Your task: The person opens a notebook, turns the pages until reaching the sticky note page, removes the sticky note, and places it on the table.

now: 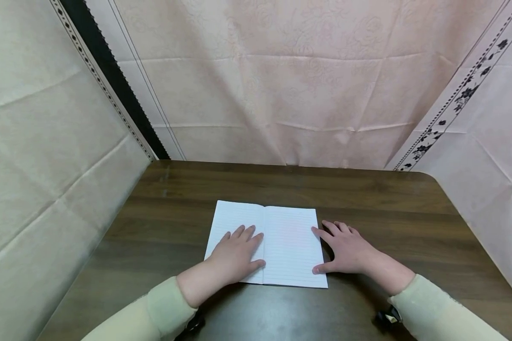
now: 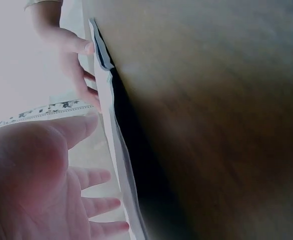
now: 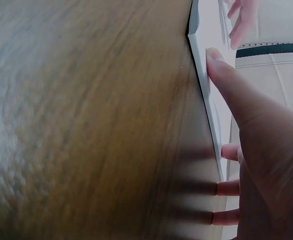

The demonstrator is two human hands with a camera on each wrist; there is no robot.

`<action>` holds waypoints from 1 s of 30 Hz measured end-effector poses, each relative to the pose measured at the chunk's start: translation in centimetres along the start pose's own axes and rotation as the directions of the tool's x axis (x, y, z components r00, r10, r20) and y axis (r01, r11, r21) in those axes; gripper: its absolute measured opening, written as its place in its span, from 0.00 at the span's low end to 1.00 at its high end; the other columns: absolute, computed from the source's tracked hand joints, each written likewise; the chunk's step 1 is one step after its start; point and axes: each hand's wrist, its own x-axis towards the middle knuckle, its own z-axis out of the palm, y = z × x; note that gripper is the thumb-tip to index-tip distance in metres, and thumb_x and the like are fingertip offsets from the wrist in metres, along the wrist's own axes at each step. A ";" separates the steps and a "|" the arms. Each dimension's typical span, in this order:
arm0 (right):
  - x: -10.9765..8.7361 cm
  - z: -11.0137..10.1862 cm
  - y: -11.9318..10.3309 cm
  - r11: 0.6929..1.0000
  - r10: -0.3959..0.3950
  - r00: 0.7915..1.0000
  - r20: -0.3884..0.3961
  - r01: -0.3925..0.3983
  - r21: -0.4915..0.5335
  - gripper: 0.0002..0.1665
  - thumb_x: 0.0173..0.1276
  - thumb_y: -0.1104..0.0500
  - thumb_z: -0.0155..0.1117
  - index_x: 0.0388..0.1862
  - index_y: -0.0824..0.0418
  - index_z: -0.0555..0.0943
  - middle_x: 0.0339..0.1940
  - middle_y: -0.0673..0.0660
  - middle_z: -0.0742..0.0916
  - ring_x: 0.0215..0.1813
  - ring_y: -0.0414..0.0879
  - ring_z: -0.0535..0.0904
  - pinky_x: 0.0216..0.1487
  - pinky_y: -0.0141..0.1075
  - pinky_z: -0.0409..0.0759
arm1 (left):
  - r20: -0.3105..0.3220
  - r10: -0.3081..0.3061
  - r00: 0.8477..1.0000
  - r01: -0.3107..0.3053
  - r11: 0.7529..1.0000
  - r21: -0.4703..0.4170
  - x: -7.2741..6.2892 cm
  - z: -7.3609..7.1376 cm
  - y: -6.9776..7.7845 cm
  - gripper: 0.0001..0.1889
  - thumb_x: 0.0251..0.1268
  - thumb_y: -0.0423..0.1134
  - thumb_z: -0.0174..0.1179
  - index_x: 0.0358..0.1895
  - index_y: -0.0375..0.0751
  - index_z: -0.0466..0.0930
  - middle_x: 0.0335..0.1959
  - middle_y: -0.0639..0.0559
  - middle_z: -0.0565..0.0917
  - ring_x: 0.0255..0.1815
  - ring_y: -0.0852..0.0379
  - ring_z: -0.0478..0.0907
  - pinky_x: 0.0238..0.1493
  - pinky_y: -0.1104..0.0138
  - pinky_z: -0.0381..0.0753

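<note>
An open notebook (image 1: pixel 292 246) with ruled, blank-looking pages lies on the table in the head view. My left hand (image 1: pixel 234 255) is over its left page, fingers spread and thumb close to the centre fold. At the right edge is my right hand (image 1: pixel 350 253), its thumb and index fingertip on the page margin. In the right wrist view the thumb (image 3: pixel 229 80) rests on the page edge, while other fingertips come down on the tabletop beside it. The left wrist view shows the left palm (image 2: pixel 26 175) with straight fingers along the notebook's side (image 2: pixel 119 155).
The brown wooden table (image 1: pixel 281 184) extends around the notebook on all sides. Pale cloth (image 1: pixel 290 94) hangs behind the table's far edge, with more cloth on the left and right. Dark wrist devices (image 1: pixel 390 316) sit beneath both sleeves.
</note>
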 end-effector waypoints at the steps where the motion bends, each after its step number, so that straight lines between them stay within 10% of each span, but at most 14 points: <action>1: 0.0 0.0 0.0 1.000 0.000 1.000 0.000 0.000 0.000 0.68 0.46 0.12 0.53 0.79 0.48 0.60 0.75 0.65 0.65 0.72 0.67 0.61 0.62 0.68 0.63 | 0.008 0.000 1.000 0.000 1.000 0.002 0.1 0.1 0.1 0.38 0.66 0.63 0.57 0.74 0.49 0.65 0.76 0.44 0.63 0.76 0.41 0.58 0.69 0.42 0.61; 30: -0.1 0.1 0.4 1.000 -0.007 1.000 0.020 0.006 0.026 0.73 0.41 0.11 0.55 0.80 0.50 0.58 0.77 0.64 0.63 0.74 0.69 0.58 0.64 0.69 0.60 | 0.159 -0.100 0.982 0.110 0.992 -0.054 1.1 0.9 0.2 0.47 0.62 0.72 0.53 0.79 0.52 0.53 0.81 0.47 0.49 0.80 0.39 0.45 0.63 0.27 0.52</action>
